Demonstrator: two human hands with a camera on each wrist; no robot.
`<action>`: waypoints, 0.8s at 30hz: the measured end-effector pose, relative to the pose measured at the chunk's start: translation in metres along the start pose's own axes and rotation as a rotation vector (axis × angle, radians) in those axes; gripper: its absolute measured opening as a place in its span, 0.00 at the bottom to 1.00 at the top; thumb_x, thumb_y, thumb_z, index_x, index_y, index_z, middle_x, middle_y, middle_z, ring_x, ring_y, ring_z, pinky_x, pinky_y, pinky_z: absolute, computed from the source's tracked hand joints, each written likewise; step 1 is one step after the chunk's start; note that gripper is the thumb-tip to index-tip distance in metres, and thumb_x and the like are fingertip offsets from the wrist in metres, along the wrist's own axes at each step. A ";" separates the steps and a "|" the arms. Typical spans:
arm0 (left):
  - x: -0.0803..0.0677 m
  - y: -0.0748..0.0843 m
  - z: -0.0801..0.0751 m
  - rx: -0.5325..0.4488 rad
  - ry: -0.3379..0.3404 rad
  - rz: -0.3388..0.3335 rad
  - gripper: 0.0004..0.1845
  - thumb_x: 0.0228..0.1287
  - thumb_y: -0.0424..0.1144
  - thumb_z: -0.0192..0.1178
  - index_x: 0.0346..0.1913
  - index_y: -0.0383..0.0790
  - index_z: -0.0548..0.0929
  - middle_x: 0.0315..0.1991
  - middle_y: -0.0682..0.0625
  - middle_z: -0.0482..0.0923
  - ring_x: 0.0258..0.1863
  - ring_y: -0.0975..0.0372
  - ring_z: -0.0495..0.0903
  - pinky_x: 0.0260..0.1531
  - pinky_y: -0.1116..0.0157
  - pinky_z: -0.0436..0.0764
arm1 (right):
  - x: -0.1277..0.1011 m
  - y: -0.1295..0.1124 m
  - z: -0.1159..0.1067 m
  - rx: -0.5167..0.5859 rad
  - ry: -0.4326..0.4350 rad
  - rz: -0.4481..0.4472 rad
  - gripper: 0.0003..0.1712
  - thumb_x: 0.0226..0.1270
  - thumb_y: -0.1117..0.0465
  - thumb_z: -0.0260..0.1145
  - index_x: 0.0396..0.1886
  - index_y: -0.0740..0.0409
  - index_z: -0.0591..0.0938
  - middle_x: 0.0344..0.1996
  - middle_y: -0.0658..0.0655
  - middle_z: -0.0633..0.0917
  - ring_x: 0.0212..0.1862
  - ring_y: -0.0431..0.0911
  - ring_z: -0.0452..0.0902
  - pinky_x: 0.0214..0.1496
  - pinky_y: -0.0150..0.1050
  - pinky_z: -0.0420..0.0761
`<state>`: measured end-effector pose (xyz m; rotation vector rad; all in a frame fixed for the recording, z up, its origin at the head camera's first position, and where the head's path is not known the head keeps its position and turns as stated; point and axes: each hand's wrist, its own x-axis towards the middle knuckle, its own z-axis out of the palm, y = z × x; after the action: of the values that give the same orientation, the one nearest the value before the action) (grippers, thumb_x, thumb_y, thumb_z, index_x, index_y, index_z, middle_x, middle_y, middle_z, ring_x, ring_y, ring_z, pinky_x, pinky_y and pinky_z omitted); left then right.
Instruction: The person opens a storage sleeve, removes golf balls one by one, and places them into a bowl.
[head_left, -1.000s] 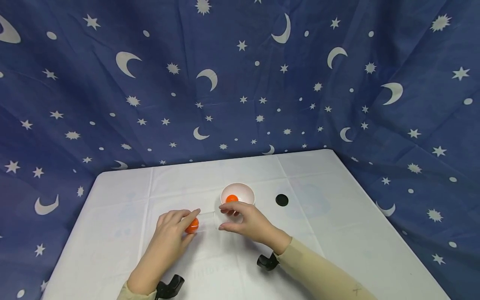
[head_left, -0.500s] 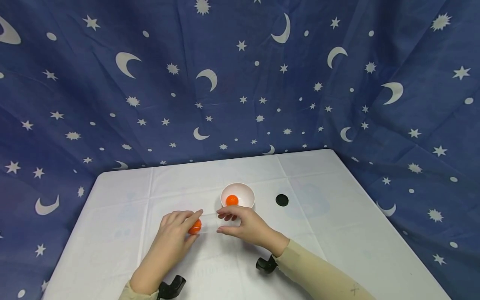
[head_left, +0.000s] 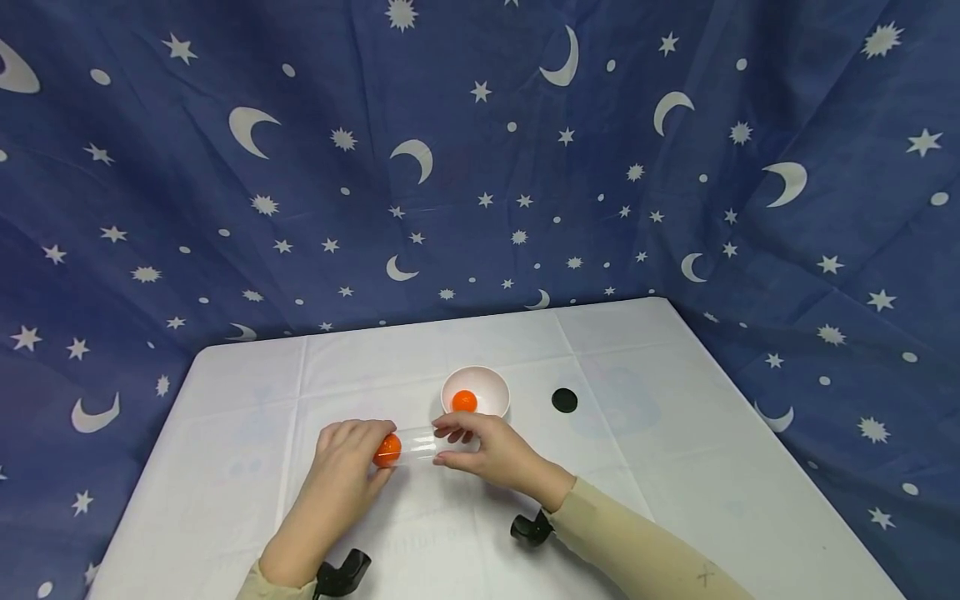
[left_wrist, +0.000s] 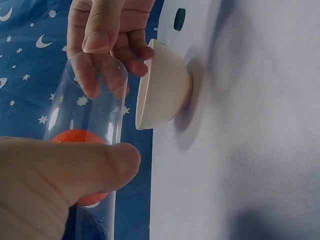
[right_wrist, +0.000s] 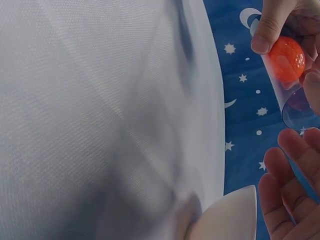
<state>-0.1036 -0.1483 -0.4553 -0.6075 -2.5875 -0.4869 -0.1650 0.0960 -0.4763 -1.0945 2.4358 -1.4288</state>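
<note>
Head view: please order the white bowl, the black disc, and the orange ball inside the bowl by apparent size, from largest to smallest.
1. white bowl, clearly largest.
2. black disc and orange ball inside the bowl: they look about alike, so I will not rank them.

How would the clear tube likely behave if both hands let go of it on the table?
The clear tube looks round and smooth, lying sideways between the left hand and right hand, so it would probably roll. Its thin transparent wall suggests it is light. The orange ball inside could shift and nudge it.
</note>
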 end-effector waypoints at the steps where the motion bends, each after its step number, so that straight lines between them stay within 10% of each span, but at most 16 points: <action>1: 0.000 0.000 0.000 0.008 0.009 0.009 0.30 0.39 0.35 0.79 0.50 0.40 0.79 0.45 0.47 0.81 0.46 0.51 0.76 0.53 0.50 0.63 | 0.000 0.000 0.000 0.000 0.000 0.004 0.26 0.58 0.47 0.72 0.56 0.49 0.80 0.45 0.48 0.84 0.45 0.48 0.80 0.48 0.35 0.78; 24: 0.005 -0.004 -0.003 0.036 0.074 0.052 0.31 0.36 0.33 0.80 0.51 0.42 0.84 0.47 0.48 0.82 0.47 0.51 0.76 0.49 0.47 0.62 | 0.003 0.005 0.004 -0.040 0.003 0.074 0.28 0.58 0.47 0.72 0.58 0.49 0.79 0.44 0.41 0.82 0.44 0.44 0.79 0.47 0.40 0.79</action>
<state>-0.1089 -0.1514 -0.4516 -0.6310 -2.4989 -0.4361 -0.1679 0.0921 -0.4816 -1.0001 2.4896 -1.3660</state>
